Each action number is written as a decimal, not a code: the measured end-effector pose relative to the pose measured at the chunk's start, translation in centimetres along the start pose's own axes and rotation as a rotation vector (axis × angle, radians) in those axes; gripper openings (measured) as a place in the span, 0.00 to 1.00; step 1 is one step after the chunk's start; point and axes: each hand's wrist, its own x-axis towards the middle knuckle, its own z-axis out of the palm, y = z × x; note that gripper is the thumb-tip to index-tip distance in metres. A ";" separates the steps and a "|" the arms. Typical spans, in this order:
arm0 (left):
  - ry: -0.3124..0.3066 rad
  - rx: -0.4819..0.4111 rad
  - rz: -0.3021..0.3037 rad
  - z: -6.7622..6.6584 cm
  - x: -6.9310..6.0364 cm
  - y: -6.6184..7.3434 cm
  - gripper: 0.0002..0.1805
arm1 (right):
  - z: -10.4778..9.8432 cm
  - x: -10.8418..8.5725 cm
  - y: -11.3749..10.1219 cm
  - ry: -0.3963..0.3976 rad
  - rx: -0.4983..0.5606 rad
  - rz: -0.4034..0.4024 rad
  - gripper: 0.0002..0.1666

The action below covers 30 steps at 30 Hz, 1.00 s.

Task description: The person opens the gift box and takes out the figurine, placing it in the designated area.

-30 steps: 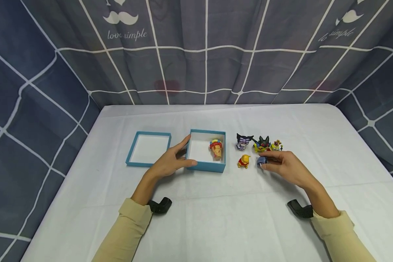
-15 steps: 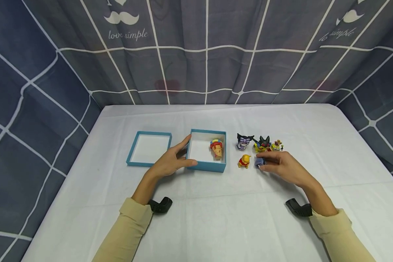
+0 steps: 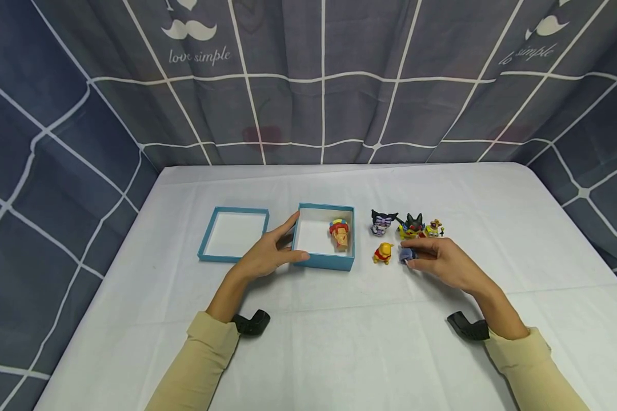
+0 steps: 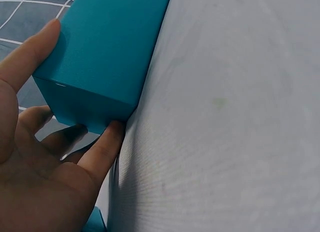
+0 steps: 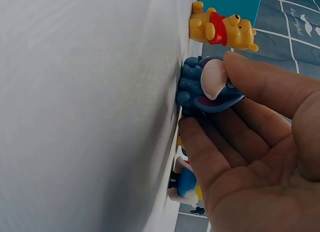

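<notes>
My left hand (image 3: 264, 257) holds the blue box (image 3: 326, 262) by its left end, thumb at the front wall and fingers against the side. Inside that box lies a figurine with a red-and-yellow hat (image 3: 340, 235), toward the right wall. On the right, my right hand (image 3: 449, 262) pinches a blue Eeyore figurine (image 5: 213, 82) between thumb and fingers. In the right wrist view its feet are at the white cloth, its pale muzzle by my thumb. Just left of it stands a Winnie-the-Pooh figurine (image 3: 383, 253) in a red shirt.
Behind the Pooh figurine stand a black-and-purple figurine (image 3: 382, 222), a dark-eared figurine (image 3: 413, 226) and a yellow figurine (image 3: 434, 228). The blue-rimmed box lid (image 3: 240, 210) lies inside up, left of the box. A grey checked curtain (image 3: 288, 114) hangs behind the table.
My right hand has shifted slightly left with the Eeyore figurine, bringing it closer to the Pooh figurine. My left hand and the box have stayed put.
</notes>
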 end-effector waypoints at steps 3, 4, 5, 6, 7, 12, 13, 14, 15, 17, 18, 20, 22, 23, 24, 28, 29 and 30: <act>0.000 0.002 -0.002 0.0 0.0 0.0 0.54 | 0.0 0.0 0.0 -0.002 0.008 -0.002 0.25; 0.000 0.002 -0.006 0.0 0.0 0.1 0.54 | 0.0 0.0 0.0 -0.003 0.013 -0.003 0.25; -0.001 0.005 -0.003 0.0 0.0 0.1 0.54 | 0.0 -0.1 0.0 -0.005 0.016 -0.004 0.26; -0.001 0.008 -0.006 0.1 0.0 0.1 0.54 | 0.0 -0.1 0.0 -0.008 0.020 -0.006 0.26; -0.002 0.008 -0.007 0.1 0.0 0.1 0.55 | -0.1 -0.1 0.0 -0.009 0.023 -0.008 0.26; -0.001 0.005 -0.014 0.1 0.1 0.1 0.55 | -0.1 -0.3 -0.1 0.001 0.024 -0.023 0.27; -0.002 0.004 -0.013 0.1 0.2 0.1 0.55 | -0.1 -0.3 -0.2 0.004 0.025 -0.024 0.27; -0.003 0.004 -0.012 0.1 0.2 0.1 0.55 | -0.2 -0.4 -0.2 0.008 0.027 -0.025 0.27; -0.004 0.004 -0.012 0.1 0.2 0.1 0.55 | -0.2 -0.4 -0.3 0.010 0.027 -0.026 0.28; -0.005 0.002 -0.010 0.1 0.2 0.1 0.55 | -0.3 -0.5 -0.4 0.013 0.026 -0.024 0.28; -0.004 0.001 -0.009 0.1 0.2 0.1 0.55 | -0.3 -0.5 -0.4 0.015 0.022 -0.024 0.28; -0.006 -0.004 -0.002 0.1 0.2 0.1 0.54 | -0.4 -0.5 -0.4 0.017 0.012 -0.025 0.28; -0.005 -0.009 -0.002 0.0 0.1 0.0 0.55 | -0.4 -0.5 -0.4 0.019 0.009 -0.025 0.28; -0.005 -0.010 -0.003 0.0 0.1 0.0 0.55 | -0.4 -0.5 -0.5 0.019 0.012 -0.024 0.28; -0.005 -0.009 -0.006 0.0 0.1 0.0 0.55 | -0.4 -0.5 -0.5 0.019 0.015 -0.024 0.28; -0.002 -0.010 -0.019 0.0 0.0 -0.1 0.54 | -0.3 -0.6 -0.7 0.021 0.025 -0.026 0.28; -0.003 -0.008 -0.018 0.0 0.0 -0.1 0.54 | -0.3 -0.7 -0.8 0.024 0.022 -0.030 0.28; -0.003 -0.008 -0.018 0.1 0.1 -0.1 0.54 | -0.3 -0.7 -0.9 0.030 0.016 -0.033 0.28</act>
